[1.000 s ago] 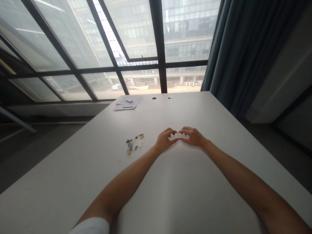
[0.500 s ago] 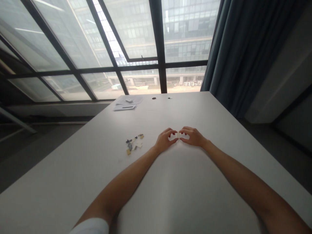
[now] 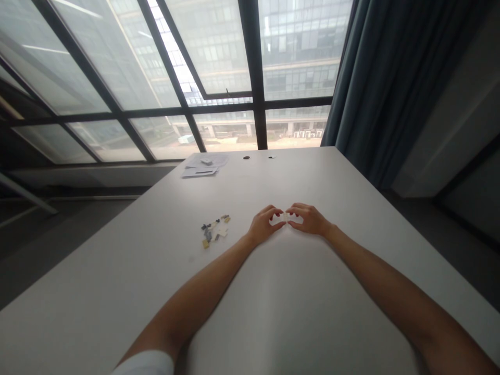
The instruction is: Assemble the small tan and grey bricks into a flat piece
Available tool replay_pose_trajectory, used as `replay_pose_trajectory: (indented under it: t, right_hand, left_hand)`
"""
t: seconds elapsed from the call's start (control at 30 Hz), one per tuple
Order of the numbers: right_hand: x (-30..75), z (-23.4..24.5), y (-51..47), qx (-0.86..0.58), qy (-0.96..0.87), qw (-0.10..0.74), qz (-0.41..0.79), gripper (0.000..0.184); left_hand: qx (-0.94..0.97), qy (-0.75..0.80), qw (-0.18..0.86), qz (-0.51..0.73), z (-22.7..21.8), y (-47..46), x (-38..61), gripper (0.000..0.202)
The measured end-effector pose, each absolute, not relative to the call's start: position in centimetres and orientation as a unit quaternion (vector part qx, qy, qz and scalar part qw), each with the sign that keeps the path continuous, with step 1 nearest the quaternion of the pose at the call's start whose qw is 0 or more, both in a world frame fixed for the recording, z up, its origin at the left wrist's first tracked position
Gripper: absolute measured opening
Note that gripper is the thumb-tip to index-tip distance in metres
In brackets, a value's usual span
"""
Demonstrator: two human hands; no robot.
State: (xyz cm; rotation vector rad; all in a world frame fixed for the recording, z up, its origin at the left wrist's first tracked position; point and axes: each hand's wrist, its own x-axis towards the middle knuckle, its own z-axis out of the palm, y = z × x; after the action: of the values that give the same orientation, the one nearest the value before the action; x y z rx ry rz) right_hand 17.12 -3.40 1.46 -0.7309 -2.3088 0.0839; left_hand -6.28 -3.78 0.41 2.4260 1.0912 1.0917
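Over the middle of the white table (image 3: 242, 291), my left hand (image 3: 264, 223) and my right hand (image 3: 308, 219) meet fingertip to fingertip. Both are closed in a pinch on a small whitish piece (image 3: 286, 216), which is too small and pale to tell its exact kind. Thumbs press below and curled fingers above it. To the left of my left hand lies a loose group of small building pieces (image 3: 209, 235) in grey, black, white and tan. A tan piece (image 3: 205, 244) marks the near end of that group.
Papers (image 3: 200, 172) with a small white object (image 3: 207, 162) on top rest at the table's far left corner. Two round holes, one of them a dark cable hole (image 3: 246, 158), pierce the far edge. Windows stand behind, and a blue curtain (image 3: 363, 94) hangs at the right.
The pinched piece looks slightly different between the fingertips, as if turned a little. Both hands stay in nearly the same place, and the loose pieces have not moved.
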Motion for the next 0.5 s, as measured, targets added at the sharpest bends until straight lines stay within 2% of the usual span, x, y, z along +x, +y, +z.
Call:
replay_pose_trajectory:
  t: [0.5]
  right_hand:
    - [17.04,1.49,-3.47,-0.284,-0.892,0.350,0.035,0.024]
  left_hand:
    - [0.838,0.369,0.133,0.379,0.37,-3.77,-6.35,0.028]
